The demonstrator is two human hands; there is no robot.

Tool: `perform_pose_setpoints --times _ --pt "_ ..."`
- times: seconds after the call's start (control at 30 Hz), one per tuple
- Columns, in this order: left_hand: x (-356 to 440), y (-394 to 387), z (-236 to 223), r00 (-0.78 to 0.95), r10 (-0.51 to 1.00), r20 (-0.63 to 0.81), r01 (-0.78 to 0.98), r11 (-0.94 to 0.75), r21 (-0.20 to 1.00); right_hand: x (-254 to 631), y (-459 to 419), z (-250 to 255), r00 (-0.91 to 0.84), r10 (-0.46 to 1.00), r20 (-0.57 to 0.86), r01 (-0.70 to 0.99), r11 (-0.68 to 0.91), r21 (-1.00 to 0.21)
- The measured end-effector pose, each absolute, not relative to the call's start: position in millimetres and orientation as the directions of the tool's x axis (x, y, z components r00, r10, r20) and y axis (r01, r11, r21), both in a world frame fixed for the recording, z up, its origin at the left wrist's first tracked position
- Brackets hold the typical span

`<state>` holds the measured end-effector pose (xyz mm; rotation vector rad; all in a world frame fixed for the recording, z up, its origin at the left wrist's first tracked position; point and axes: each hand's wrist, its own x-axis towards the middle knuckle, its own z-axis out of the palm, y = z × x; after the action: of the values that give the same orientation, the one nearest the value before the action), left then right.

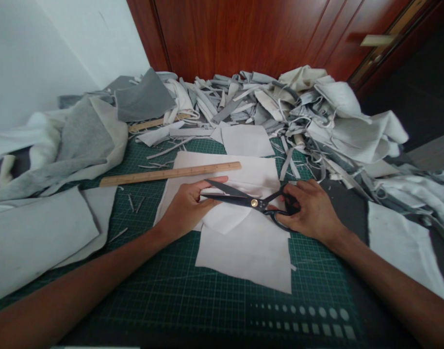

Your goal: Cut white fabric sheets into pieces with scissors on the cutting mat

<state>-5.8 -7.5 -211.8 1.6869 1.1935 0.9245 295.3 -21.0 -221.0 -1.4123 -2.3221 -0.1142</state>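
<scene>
My right hand [311, 208] is closed around the handles of black scissors [254, 202], whose blades are parted and point left. Between the blades runs the edge of a white fabric piece [227, 215]. My left hand [187, 206] pinches that fabric, thumb below and fingers above, close to the blade tips. Under both hands lie more white fabric sheets [243, 254] on a green cutting mat [163, 291]. A wooden ruler [171, 173] rests across the upper sheet, just beyond my left hand.
Grey and white fabric scraps [239, 99] are heaped along the back, before a reddish wooden door [236, 39]. Larger fabric pieces [43, 232] lie at the left, with a crumpled cloth [87, 131] behind them. Another white piece [403, 242] lies at the right.
</scene>
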Motion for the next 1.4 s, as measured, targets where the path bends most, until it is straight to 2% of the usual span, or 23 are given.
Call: perform_pose_setpoints --times 1.07,1.4 --pt "-2.8 -11.4 -204.7 0.223 0.964 0.145 0.338 -0.217 0.916 298.3 -19.7 -221.2 -0.382 0.837 0.391 0.882 0.456 -0.115" --pt "-1.8 -12.1 -203.2 0.215 0.968 0.129 0.339 -0.198 0.920 299.2 -18.3 -219.7 -0.379 0.847 0.373 0.874 0.460 -0.158"
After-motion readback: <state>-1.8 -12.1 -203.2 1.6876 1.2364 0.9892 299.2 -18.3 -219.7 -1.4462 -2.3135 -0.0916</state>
